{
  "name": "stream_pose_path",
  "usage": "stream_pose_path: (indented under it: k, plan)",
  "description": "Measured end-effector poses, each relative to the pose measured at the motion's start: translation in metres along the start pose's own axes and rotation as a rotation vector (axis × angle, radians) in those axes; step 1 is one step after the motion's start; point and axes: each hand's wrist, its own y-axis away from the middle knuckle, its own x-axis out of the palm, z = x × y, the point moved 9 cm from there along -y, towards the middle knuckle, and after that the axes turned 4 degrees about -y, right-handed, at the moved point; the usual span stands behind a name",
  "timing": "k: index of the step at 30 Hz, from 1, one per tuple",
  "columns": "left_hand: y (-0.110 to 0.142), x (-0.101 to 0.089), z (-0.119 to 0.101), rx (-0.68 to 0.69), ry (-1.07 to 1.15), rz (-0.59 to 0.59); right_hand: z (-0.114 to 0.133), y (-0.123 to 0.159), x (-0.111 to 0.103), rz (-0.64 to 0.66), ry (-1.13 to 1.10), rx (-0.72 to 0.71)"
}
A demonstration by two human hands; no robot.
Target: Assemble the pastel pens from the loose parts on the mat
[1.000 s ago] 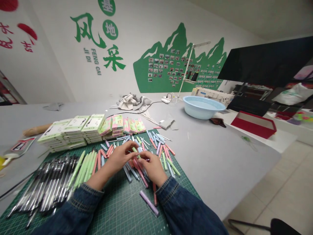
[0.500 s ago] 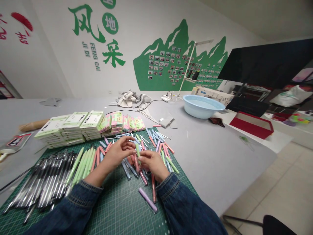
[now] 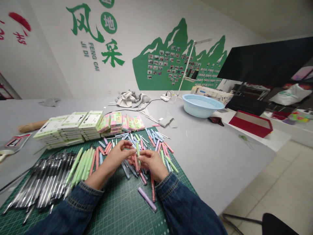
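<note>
A light-green pen part [image 3: 138, 148], a cap or barrel, stands nearly upright between my two hands above a heap of pen parts. My right hand [image 3: 153, 163] pinches its lower end with thumb and fingertips. From the other side, my left hand [image 3: 120, 152] has its fingers curled, with the fingertips closed at the pen part. Below and around the hands, pink, blue and green pen parts [image 3: 168, 150] lie jumbled on the green cutting mat [image 3: 117, 209]. A purple pen part [image 3: 147, 199] lies apart, nearer me.
Black-and-clear pens [image 3: 49, 176] lie in a dense row at the left, beside several green pens [image 3: 84, 163]. Behind them are stacked white-green boxes [image 3: 73, 125] and small pink-green boxes [image 3: 115, 120]. Farther off are crumpled cloth [image 3: 130, 98], a blue basin [image 3: 202, 107] and a red box [image 3: 249, 125].
The green pen part stays between the hands, with the left fingers slightly lower around its upper part. The whole view has shifted a little; the rest lies as before.
</note>
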Motion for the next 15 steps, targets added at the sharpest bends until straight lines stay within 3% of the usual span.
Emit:
stream_pose_path:
  k: [4, 10, 13, 15]
  plan:
    - [0.008, 0.017, 0.003, -0.029, -0.067, 0.125, 0.002, -0.002, -0.005, -0.038, -0.03, -0.039]
    - [0.01, 0.022, -0.002, 0.038, -0.067, 0.196, -0.006, -0.008, -0.012, -0.084, -0.018, -0.034]
    - [0.014, 0.029, -0.007, 0.037, -0.028, 0.271, -0.005, -0.007, -0.014, -0.104, -0.025, -0.033]
    - [0.013, 0.026, -0.008, 0.006, -0.011, 0.256, -0.002, -0.005, -0.014, -0.104, -0.04, -0.026]
